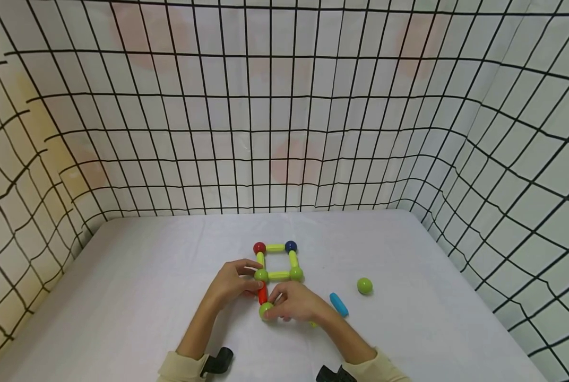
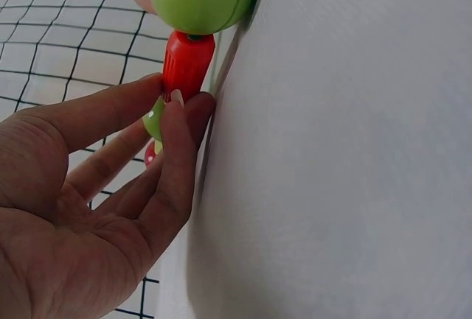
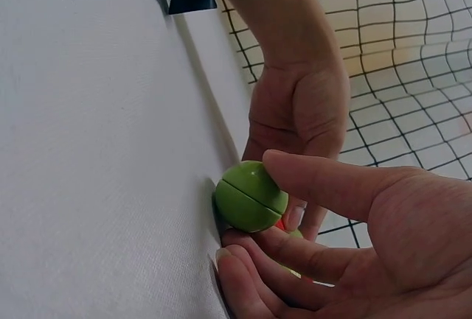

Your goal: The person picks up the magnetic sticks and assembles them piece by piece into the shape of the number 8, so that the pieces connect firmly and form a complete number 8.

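Note:
A square of yellow-green rods lies on the table, with a red ball, a dark blue ball and two green balls at its corners. From the near left corner a red rod runs toward the person, ending at another green ball. My left hand pinches the red rod between thumb and fingertips. Thumb and fingers of my right hand pinch the green ball at the rod's near end. Rod and ball appear to touch in the left wrist view.
Right of the right hand lie a blue rod and a loose green ball. A yellow-green piece is mostly hidden by the right wrist. Black netting stands behind and beside the white table.

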`<state>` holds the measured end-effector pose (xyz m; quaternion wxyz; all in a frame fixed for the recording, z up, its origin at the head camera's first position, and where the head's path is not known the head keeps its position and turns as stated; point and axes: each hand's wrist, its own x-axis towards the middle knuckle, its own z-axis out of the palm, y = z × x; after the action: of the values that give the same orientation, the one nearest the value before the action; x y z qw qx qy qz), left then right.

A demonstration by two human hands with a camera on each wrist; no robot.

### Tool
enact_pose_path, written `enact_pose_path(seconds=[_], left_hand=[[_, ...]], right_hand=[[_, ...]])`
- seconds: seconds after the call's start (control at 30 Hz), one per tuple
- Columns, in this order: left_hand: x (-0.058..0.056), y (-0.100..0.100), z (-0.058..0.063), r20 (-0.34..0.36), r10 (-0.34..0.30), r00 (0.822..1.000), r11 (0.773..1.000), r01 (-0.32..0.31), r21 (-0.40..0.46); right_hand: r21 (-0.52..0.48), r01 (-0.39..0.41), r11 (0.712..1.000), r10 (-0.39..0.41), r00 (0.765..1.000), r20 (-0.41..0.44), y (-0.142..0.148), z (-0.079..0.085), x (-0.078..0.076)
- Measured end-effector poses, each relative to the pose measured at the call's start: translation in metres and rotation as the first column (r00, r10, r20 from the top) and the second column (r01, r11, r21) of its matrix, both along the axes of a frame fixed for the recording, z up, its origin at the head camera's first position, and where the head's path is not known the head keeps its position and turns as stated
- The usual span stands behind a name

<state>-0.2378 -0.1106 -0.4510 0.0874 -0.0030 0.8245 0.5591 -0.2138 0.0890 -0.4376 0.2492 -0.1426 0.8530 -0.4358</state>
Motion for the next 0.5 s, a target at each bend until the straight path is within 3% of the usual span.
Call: enact_pose_path(seconds=[0.5], left_hand=[[0.0001,0.0000,0.0000,0.000,0.000,1.000,1.000,0.000,0.013]], right_hand=[[-0.012,0.031,0.999,-0.031,1.000,0.002,-0.0036,0.0018,0.0055]])
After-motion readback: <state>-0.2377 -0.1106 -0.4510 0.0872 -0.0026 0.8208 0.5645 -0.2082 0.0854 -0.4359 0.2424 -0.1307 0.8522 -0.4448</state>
